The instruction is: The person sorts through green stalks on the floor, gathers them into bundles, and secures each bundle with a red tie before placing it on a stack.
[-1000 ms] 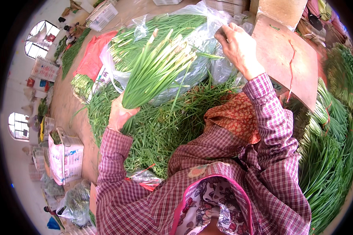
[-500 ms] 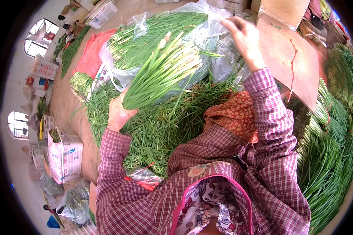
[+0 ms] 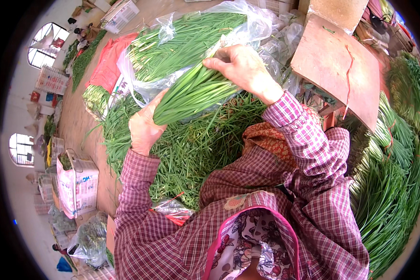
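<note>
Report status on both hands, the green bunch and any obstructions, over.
Left hand holding green bunch at its near end. Right hand over its far end, grip unclear. Clear plastic beyond; nothing visibly blocking.

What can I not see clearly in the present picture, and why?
Head view, all four:
Held green bunch: one end, partly behind the right hand.
Left hand: some fingers, behind the bunch.
Pale crate, top: cut off by the upper edge.
Distant person, upper left: too small to tell what they do.
</note>
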Demonstrator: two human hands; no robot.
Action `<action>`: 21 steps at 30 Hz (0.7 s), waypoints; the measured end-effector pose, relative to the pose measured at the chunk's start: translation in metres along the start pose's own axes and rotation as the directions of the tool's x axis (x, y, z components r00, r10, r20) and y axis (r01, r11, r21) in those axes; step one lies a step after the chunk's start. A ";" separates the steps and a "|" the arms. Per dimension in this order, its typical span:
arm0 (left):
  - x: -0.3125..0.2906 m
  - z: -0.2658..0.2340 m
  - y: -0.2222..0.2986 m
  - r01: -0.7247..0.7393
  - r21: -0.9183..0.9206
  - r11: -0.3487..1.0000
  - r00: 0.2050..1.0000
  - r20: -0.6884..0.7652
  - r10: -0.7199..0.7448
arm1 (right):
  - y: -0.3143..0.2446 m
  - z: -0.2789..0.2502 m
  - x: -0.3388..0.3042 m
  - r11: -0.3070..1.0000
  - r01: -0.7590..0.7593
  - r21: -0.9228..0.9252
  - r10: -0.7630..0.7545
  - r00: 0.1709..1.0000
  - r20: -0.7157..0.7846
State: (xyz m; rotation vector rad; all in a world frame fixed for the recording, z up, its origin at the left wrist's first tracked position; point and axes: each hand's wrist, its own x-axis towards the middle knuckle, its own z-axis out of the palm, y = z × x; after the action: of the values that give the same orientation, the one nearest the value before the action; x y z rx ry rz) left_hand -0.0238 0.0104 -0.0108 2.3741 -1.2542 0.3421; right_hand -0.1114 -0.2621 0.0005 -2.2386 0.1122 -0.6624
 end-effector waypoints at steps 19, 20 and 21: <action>-0.021 -0.002 -0.045 0.048 -0.068 0.997 0.998 -0.039 -0.051 | 0.139 -0.112 -0.030 0.610 -0.280 -0.741 0.124 0.958 -0.260; -0.021 0.001 -0.048 0.066 -0.092 0.994 0.997 -0.036 -0.070 | 0.144 -0.111 -0.038 0.614 -0.262 -0.745 0.158 0.965 -0.209; -0.022 0.002 -0.049 0.085 -0.112 0.990 0.996 -0.031 -0.089 | 0.141 -0.107 -0.042 0.623 -0.244 -0.744 0.192 0.969 -0.157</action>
State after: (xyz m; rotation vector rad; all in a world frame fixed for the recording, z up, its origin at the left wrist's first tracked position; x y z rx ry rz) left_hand 0.0050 0.0495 -0.0345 2.3102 -1.1194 0.2800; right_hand -0.1827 -0.4186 -0.0578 -2.9355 0.8325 -0.6116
